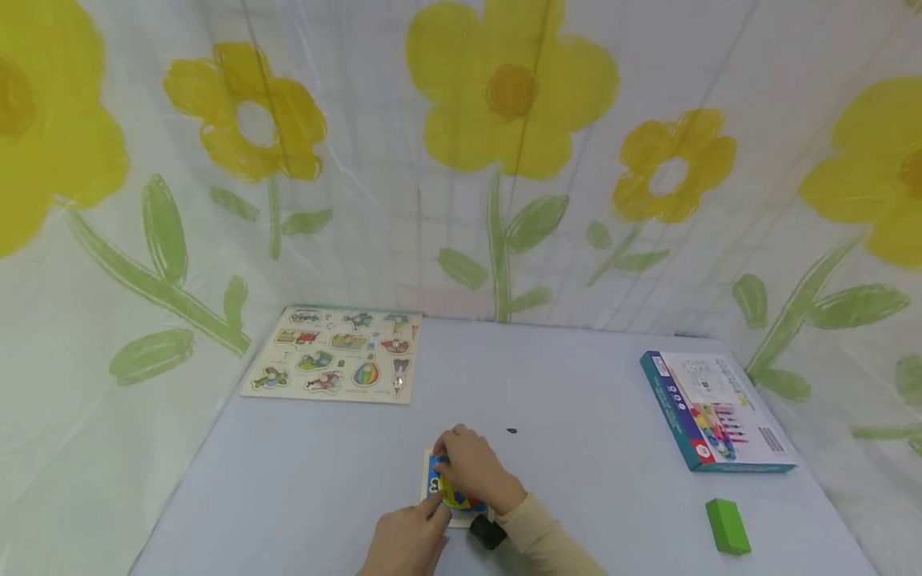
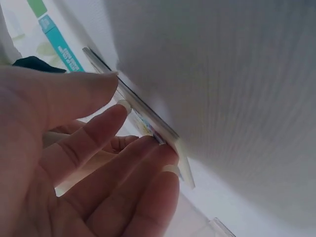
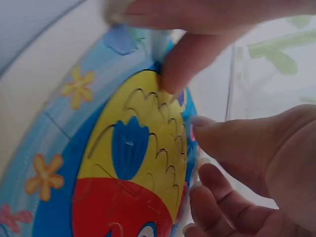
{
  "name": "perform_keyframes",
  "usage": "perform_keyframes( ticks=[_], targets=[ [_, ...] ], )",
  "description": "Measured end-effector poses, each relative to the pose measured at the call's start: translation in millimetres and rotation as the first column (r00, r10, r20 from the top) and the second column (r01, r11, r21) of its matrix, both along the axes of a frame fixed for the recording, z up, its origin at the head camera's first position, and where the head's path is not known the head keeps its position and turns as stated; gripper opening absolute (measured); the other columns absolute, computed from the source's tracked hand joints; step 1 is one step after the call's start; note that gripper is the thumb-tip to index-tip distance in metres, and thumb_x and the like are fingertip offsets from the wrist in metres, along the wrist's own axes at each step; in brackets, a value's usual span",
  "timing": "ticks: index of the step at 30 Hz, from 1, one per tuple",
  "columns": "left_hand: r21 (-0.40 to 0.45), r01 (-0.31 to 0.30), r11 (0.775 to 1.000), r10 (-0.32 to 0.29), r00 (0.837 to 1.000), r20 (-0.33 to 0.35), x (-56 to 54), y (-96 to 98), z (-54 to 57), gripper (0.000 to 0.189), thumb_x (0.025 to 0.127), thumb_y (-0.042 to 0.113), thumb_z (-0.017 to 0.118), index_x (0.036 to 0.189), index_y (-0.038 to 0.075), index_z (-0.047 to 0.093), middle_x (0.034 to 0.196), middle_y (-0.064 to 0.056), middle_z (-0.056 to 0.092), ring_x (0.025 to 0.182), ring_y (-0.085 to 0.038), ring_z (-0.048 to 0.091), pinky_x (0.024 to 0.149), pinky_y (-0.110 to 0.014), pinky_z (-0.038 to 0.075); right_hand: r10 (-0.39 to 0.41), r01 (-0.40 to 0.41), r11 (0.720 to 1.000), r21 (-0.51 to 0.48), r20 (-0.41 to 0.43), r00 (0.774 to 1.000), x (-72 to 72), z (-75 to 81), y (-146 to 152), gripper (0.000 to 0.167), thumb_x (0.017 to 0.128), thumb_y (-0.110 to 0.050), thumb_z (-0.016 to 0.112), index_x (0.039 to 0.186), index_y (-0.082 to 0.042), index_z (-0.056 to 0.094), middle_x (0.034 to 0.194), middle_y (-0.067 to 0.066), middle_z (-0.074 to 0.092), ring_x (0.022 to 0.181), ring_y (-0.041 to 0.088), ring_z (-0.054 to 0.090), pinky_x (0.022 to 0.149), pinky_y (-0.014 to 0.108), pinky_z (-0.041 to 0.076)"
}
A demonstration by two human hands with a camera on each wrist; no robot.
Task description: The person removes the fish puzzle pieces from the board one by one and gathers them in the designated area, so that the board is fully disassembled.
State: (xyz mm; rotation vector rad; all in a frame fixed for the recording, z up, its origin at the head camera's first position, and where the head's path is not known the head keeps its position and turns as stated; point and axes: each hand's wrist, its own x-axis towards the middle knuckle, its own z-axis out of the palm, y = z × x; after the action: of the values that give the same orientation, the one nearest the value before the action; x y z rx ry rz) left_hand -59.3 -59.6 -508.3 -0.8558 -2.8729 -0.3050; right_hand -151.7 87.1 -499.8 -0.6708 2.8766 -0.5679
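A small jigsaw puzzle lies near the front middle of the table, with a yellow and red fish on a blue ground. My right hand reaches over its far side, bent fingers gripping at the upper left part. Down at the near left side is my left hand, its index finger touching the fish's edge. In the left wrist view, the thumb and fingers of that hand pinch the thin pale board edge. Fingers overlap the fish's tail end in the right wrist view, hiding part of it.
A pale board with vehicle pictures lies at the back left. At the right are a flat teal and white box and a green block. One small dark bit lies beyond the puzzle. A flower-printed curtain backs the table.
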Motion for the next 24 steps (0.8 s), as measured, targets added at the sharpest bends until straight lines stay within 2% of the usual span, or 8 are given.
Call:
perform_keyframes(
  ticks=[2, 5, 10, 13, 17, 19, 24],
  targets=[
    [-0.013, 0.000, 1.000, 0.000, 1.000, 0.001, -0.6, 1.0, 0.8, 0.028, 0.080, 0.031, 0.087, 0.091, 0.015, 0.066, 0.115, -0.003, 0.076, 0.054, -0.003, 0.055, 0.046, -0.015, 0.037, 0.006, -0.006, 1.000, 0.018, -0.001, 1.000, -1.0, 2.4, -1, 0.022, 0.093, -0.024, 0.077, 0.109, -0.010, 0.074, 0.102, 0.002, 0.069, 0.089, 0.013, 0.061, 0.083, 0.029, 0.054],
    [-0.015, -0.002, 1.000, 0.001, 0.999, -0.043, 0.5, 2.1, -0.7, 0.035, 0.077, 0.032, 0.089, 0.094, 0.015, 0.065, 0.115, -0.001, 0.076, 0.055, -0.005, 0.059, 0.045, -0.017, 0.038, 0.015, -0.015, 0.999, 0.037, -0.004, 1.000, -1.8, 4.8, -2, 0.022, 0.093, -0.023, 0.077, 0.110, -0.009, 0.075, 0.102, 0.003, 0.069, 0.089, 0.013, 0.061, 0.082, 0.029, 0.054],
    [-0.016, 0.001, 1.000, -0.002, 0.995, -0.103, 1.3, 4.9, -2.0, 0.050, 0.073, 0.033, 0.091, 0.112, 0.014, 0.066, 0.113, 0.000, 0.076, 0.057, -0.006, 0.061, 0.045, -0.017, 0.038, 0.025, -0.027, 0.999, 0.032, 0.038, 0.999, -6.9, 7.6, -1, 0.022, 0.092, -0.020, 0.076, 0.110, -0.008, 0.074, 0.103, 0.005, 0.069, 0.093, 0.016, 0.062, 0.083, 0.030, 0.055],
    [-0.043, -0.010, 0.999, 0.006, 0.997, -0.080, 0.5, 6.8, 1.1, 0.053, 0.075, 0.036, 0.090, 0.118, 0.014, 0.067, 0.116, -0.002, 0.076, 0.063, -0.010, 0.066, 0.047, -0.020, 0.042, 0.028, -0.029, 1.000, 0.007, 0.094, 0.995, -11.2, 10.9, 0, 0.022, 0.093, -0.018, 0.075, 0.111, -0.007, 0.073, 0.105, 0.007, 0.068, 0.096, 0.019, 0.063, 0.086, 0.032, 0.055],
    [-0.094, -0.026, 0.995, 0.025, 1.000, -0.019, 0.3, 8.5, 5.7, 0.047, 0.080, 0.041, 0.086, 0.115, 0.015, 0.069, 0.120, -0.003, 0.076, 0.070, -0.014, 0.070, 0.050, -0.023, 0.046, 0.017, -0.009, 0.999, -0.040, 0.188, 0.982, -14.3, 14.5, 2, 0.021, 0.094, -0.015, 0.073, 0.113, -0.004, 0.072, 0.105, 0.007, 0.066, 0.097, 0.018, 0.062, 0.089, 0.032, 0.056],
    [-0.107, -0.029, 0.994, 0.028, 1.000, -0.012, 0.5, 9.0, 6.9, 0.045, 0.081, 0.042, 0.085, 0.114, 0.015, 0.070, 0.120, -0.004, 0.076, 0.072, -0.015, 0.071, 0.052, -0.024, 0.048, 0.008, 0.007, 0.998, -0.065, 0.225, 0.974, -15.0, 15.5, 2, 0.021, 0.094, -0.013, 0.073, 0.113, -0.004, 0.071, 0.106, 0.008, 0.066, 0.098, 0.018, 0.062, 0.090, 0.033, 0.056],
    [-0.122, -0.029, 0.992, 0.031, 0.999, 0.017, 0.9, 8.7, 8.6, 0.046, 0.082, 0.043, 0.084, 0.115, 0.014, 0.071, 0.120, -0.005, 0.076, 0.073, -0.015, 0.072, 0.054, -0.024, 0.050, 0.015, 0.013, 0.995, -0.100, 0.276, 0.961, -18.2, 14.2, 2, 0.020, 0.094, -0.011, 0.074, 0.112, -0.005, 0.069, 0.108, 0.009, 0.069, 0.101, 0.020, 0.066, 0.094, 0.036, 0.057]
  ],
)
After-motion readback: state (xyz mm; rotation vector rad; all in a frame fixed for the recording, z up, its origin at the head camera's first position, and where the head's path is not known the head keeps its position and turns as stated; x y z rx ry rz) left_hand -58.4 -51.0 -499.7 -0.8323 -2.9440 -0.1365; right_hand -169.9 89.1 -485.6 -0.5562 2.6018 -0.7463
